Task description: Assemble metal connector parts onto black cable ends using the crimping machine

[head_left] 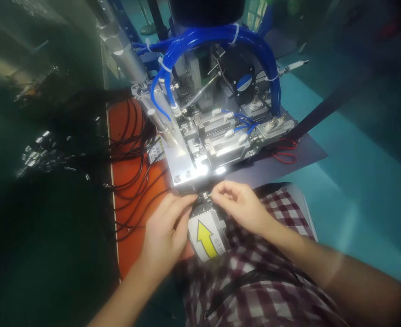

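My left hand (168, 229) reaches in from the lower left, its index finger and thumb drawn close together at the small fixture (205, 204) in front of the machine. What lies between those fingertips is too small to make out. On the fixture's other side, my right hand (239, 204) pinches a tiny, thin piece (210, 195) whose kind I cannot tell. Both sets of fingertips nearly meet over the fixture. Just below them is a white plate (200, 229) with a yellow arrow (205, 238) pointing toward the machine.
A metal machine (217, 141) with slides and air fittings stands directly ahead. Thick blue tubes (217, 36) arch over it. Black cables (132, 181) run across the orange surface (125, 240) at left. Red wires (285, 156) lie at right. A checkered garment (255, 290) is close below.
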